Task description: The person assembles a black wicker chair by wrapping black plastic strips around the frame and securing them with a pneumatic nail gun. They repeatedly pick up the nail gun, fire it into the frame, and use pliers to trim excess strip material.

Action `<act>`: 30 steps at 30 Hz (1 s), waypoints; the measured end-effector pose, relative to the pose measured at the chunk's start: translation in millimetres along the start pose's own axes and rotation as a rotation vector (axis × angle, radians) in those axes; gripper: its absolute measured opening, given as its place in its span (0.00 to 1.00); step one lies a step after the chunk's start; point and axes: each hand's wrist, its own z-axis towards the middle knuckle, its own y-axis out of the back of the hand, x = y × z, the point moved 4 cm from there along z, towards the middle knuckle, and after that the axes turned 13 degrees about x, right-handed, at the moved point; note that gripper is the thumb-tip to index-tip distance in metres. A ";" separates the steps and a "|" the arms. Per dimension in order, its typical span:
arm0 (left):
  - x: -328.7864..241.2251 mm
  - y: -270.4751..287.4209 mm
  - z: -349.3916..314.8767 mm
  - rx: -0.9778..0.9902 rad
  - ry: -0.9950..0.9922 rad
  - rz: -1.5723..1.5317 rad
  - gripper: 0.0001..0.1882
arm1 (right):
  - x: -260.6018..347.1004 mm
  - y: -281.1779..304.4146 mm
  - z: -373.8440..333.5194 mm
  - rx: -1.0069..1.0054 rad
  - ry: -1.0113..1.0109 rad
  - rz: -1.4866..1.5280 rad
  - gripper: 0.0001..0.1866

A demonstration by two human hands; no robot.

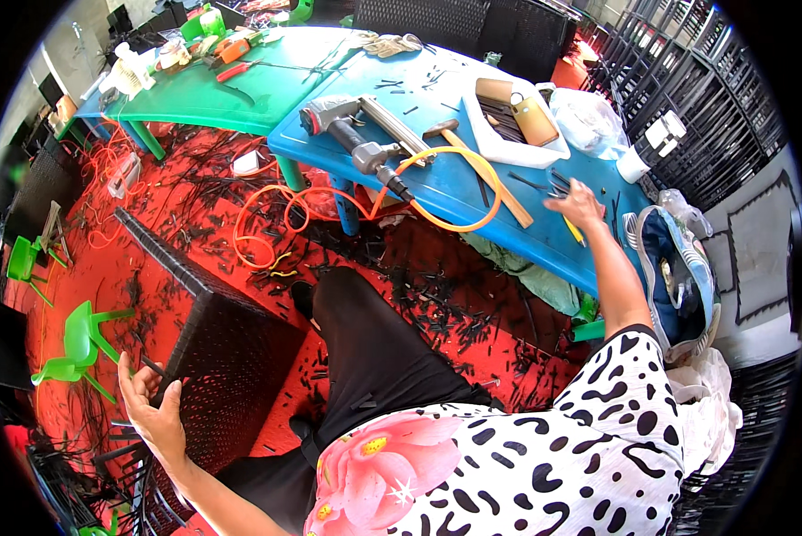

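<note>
My left hand (155, 411) is beside the upper edge of a dark brown woven wicker furniture piece (231, 357), which stands tilted by my leg. Its thumb and fingers are apart, and a short black strip end (153, 367) shows near the fingertips. Over the right part of the blue table (544, 239), my right hand (581, 207) reaches out with thumb and forefinger spread. Close to its fingertips lie dark thin tools or strips (557, 181), too small to name. A yellow-handled tool (573, 230) shows just under the hand.
On the blue table are an air nail gun (356, 143) with an orange hose (436, 225), a hammer (486, 170) and a white tray (514, 147). A green table (213, 98) adjoins it. Black scraps litter the red floor (88, 304); a green chair (81, 344) stands left.
</note>
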 end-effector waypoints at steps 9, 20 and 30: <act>2.2 12.2 -4.3 -0.070 -0.123 0.196 0.36 | -50.6 4.6 -12.8 0.044 0.166 0.167 0.30; -6.6 0.6 -17.8 -0.081 -0.156 0.007 0.39 | 206.1 57.8 -72.8 -0.064 1.036 0.617 0.27; -9.8 0.9 -32.5 -0.082 -0.187 0.101 0.38 | 473.7 61.6 -291.2 0.040 1.844 -0.028 0.24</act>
